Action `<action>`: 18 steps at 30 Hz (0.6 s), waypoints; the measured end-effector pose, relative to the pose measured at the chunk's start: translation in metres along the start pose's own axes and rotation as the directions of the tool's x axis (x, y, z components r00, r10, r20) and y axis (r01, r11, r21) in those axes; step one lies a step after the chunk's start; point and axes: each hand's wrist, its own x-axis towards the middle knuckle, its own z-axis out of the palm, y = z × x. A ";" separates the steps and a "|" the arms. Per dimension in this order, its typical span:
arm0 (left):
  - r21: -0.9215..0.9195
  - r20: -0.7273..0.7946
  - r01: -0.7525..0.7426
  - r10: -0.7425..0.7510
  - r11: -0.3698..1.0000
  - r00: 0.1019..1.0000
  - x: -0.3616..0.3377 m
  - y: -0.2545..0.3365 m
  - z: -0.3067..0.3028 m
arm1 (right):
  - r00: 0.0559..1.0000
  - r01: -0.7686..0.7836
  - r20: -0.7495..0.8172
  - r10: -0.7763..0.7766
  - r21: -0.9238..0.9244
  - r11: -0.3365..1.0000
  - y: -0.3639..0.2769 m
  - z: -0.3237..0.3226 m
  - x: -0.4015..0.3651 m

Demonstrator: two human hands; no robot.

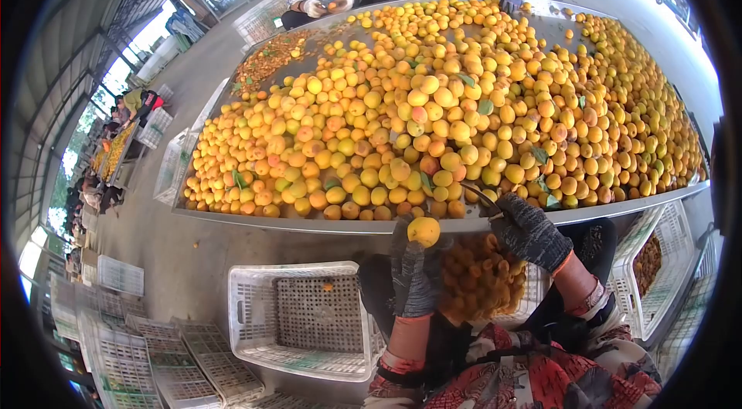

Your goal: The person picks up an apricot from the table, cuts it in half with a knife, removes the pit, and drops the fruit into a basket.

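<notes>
The left hand (413, 270), in grey knit, pinches a smooth, round apricot (423, 232) beside the metal surface's (348, 227) rim — the right hand (533, 234), in ribbed knit, grips a thin, curved tool (481, 196) near heaped apricots (402, 115).

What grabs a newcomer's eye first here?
Probably the heap of orange-yellow fruit, spread across most of the metal table. Next, at its near edge, the gloved hands: the left hand holds one fruit, the right hand a thin curved tool. Below them sits a pile of darker orange pieces.
</notes>
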 end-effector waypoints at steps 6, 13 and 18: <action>-0.245 0.121 0.118 -0.091 0.962 0.988 0.005 -0.007 -0.010 | 0.990 -0.138 0.051 0.133 0.579 0.804 -0.032 -0.004 -0.008; -0.125 0.157 0.083 -0.063 0.989 0.986 0.000 -0.009 -0.011 | 0.954 0.295 -0.107 -0.279 0.178 0.939 -0.059 0.007 -0.007; -0.189 0.092 0.048 -0.031 0.981 0.995 -0.001 -0.003 0.000 | 0.971 0.212 0.092 -0.219 0.081 0.974 -0.047 0.022 -0.022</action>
